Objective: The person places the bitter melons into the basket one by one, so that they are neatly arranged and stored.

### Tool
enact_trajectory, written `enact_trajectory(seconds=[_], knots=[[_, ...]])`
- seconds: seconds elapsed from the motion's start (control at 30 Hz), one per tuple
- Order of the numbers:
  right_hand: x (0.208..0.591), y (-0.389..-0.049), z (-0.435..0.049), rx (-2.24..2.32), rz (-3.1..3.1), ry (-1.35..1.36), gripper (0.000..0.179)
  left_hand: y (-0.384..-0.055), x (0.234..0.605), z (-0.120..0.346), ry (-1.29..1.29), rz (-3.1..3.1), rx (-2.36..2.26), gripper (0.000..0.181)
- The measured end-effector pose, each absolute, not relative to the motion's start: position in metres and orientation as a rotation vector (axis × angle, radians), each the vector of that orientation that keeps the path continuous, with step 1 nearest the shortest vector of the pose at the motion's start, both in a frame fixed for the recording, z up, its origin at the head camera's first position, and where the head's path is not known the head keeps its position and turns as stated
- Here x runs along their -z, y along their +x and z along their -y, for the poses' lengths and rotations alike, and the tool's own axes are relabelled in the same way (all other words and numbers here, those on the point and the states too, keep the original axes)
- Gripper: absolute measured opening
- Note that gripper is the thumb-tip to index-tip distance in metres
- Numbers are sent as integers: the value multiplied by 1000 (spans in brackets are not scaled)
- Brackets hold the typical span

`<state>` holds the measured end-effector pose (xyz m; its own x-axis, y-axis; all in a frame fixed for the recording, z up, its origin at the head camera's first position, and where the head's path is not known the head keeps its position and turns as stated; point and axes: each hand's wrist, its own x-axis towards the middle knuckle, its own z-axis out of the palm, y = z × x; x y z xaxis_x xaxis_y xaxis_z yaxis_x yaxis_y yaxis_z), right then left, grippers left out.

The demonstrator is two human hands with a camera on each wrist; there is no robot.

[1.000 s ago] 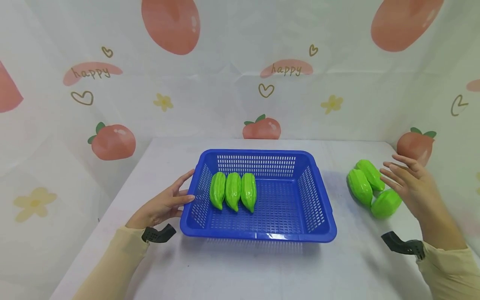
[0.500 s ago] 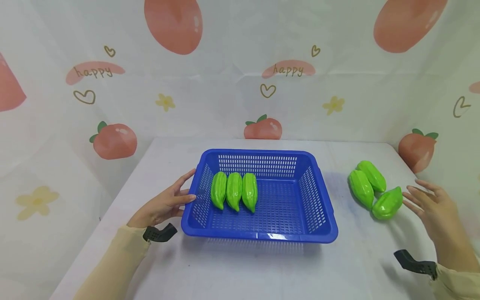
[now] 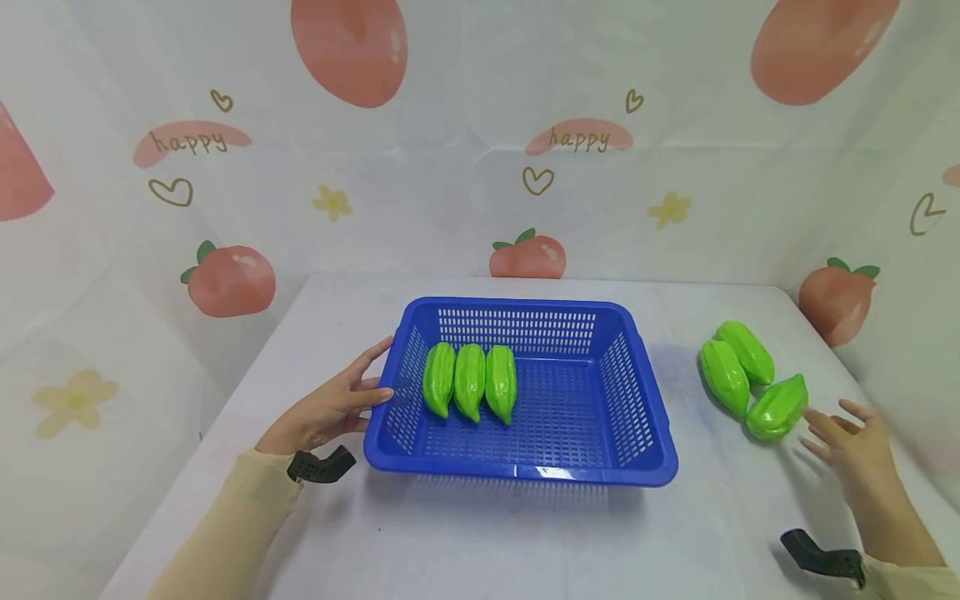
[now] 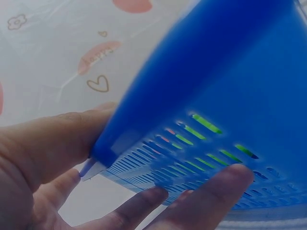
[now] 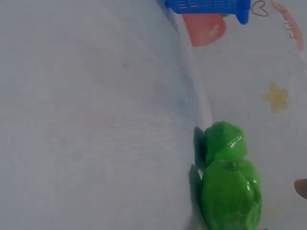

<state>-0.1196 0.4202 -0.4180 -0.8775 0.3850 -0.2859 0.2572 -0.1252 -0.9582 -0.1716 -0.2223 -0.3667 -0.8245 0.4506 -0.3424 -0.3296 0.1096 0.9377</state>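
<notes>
A blue plastic basket [image 3: 480,471] with slotted walls stands mid-table, and my left hand [image 3: 330,408] grips its left rim. In the left wrist view the thumb [image 4: 57,139] lies at the rim and the fingers [image 4: 206,196] press the outer wall. Three bright green, ridged, pointed vegetables [image 3: 470,382] lie side by side in the basket's left half. My right hand [image 3: 858,458] holds nothing; its loosely bent fingers are beside the nearest of three more such vegetables [image 3: 778,408] on the table. Whether a fingertip touches it, I cannot tell. Two of these show in the right wrist view [image 5: 230,196].
The table [image 3: 525,550] wears a white cover. Behind it hangs a white cloth [image 3: 420,208] printed with peaches, hearts and flowers. A dark wrist mount [image 3: 821,558] sits on each sleeve.
My right hand has drawn away from above the loose vegetables, moving right and then lower. The nearest vegetable shows more fully now. My left hand keeps its grip on the basket.
</notes>
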Motion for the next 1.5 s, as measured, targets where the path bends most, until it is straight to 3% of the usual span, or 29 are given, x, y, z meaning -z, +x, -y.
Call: enact_trajectory(seconds=[0.07, 0.17, 0.8, 1.5], knots=[[414, -123, -413, -2120, 2094, -904, 95, -172, 367, 223, 126, -1826, -1770, 88], [411, -129, -405, -2050, 2187, -1059, 106, -171, 367, 223, 127, -1829, -1767, 88], [405, -143, -394, -1682, 2784, -1108, 107, -172, 366, 222, 85, -1834, -1771, 87], [411, -147, -396, -1758, 2812, -1005, 107, -171, 366, 222, 129, -1823, -1766, 87]])
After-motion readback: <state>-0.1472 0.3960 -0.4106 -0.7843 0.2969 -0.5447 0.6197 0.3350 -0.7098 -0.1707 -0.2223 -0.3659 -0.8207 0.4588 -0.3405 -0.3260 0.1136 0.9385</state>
